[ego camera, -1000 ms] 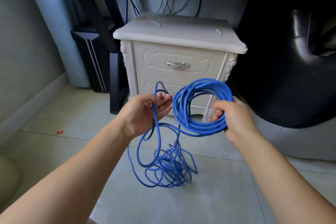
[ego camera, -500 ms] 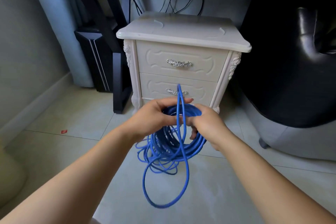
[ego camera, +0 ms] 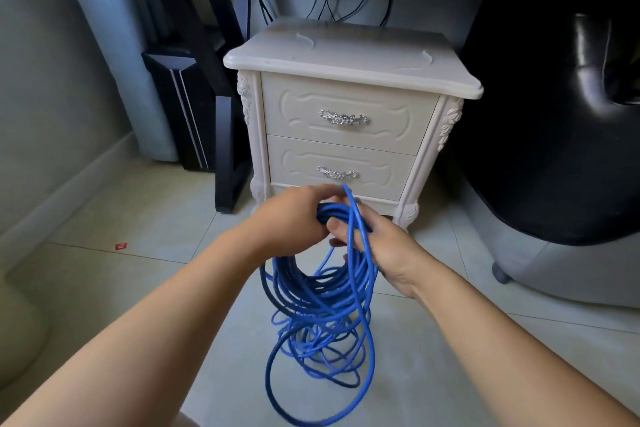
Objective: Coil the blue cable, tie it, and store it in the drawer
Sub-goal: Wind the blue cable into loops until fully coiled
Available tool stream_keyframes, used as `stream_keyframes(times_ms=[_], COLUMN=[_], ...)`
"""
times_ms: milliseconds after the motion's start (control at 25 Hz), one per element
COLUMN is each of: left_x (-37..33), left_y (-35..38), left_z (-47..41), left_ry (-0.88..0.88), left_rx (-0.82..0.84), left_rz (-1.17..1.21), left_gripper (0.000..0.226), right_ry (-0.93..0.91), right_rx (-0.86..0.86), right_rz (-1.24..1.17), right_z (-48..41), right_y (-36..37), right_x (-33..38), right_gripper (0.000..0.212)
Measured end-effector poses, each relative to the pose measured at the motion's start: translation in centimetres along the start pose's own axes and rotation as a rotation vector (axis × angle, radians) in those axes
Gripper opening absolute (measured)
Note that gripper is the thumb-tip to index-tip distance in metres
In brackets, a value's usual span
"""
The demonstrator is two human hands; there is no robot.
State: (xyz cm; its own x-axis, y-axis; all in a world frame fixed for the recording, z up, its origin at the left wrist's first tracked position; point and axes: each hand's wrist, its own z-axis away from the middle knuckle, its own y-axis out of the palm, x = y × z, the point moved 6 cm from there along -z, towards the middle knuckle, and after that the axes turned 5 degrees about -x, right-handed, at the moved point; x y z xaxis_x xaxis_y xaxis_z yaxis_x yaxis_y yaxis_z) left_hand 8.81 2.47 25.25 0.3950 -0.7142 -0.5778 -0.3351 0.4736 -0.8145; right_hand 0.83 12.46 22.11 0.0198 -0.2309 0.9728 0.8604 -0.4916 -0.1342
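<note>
The blue cable hangs as a bundle of several loops from both my hands, which meet in front of the white nightstand. My left hand grips the top of the coil from the left. My right hand holds the same bundle from the right, with one strand running over its fingers. A long loose loop drops to the floor tiles below. Both drawers are closed: the upper drawer and the lower drawer, each with a silver handle.
A black leather chair stands right of the nightstand. Black desk legs and a dark computer case stand to its left. Black wires hang behind it. A small red scrap lies on the floor tiles.
My hands came together from being apart. The coil swung from upright in my right hand to hanging below both hands. The loose pile on the floor has been drawn up into loops.
</note>
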Motion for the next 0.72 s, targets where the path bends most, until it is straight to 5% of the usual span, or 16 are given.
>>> stream_keyframes(times_ms=[160,280,360,440,600,720], left_x=[2.2,2.9,2.5,1.7,0.7,0.6], left_y=[-3.6,-6.0,-6.6,-6.6,-5.5,-5.4], left_z=[-0.2,0.4,0.8,1.0,1.1,1.1], left_ry=[-0.112,-0.087,-0.026,0.035,0.088,0.083], left_rx=[-0.28,-0.434,-0.468,-0.455,-0.4,-0.442], left_rz=[0.025,0.111,0.169,0.21,0.292,0.41], left_gripper=[0.026,0.012,0.015,0.019,0.022,0.022], right_ry=[0.067,0.203,0.141,-0.007,-0.191,-0.181], right_rx=[-0.189,-0.356,-0.528,-0.599,-0.087,-0.066], right_rz=[-0.047,0.221,0.385,0.207,0.013,-0.044], right_z=[-1.6,-1.2,-0.4,0.2,0.9,0.5], right_y=[-2.3,-5.3,-6.4,-6.3,-0.9,-0.2], right_x=[-1.5,-2.5,-1.1,1.1,4.0,2.5], right_gripper=[0.048,0.026,0.018,0.024,0.066,0.071])
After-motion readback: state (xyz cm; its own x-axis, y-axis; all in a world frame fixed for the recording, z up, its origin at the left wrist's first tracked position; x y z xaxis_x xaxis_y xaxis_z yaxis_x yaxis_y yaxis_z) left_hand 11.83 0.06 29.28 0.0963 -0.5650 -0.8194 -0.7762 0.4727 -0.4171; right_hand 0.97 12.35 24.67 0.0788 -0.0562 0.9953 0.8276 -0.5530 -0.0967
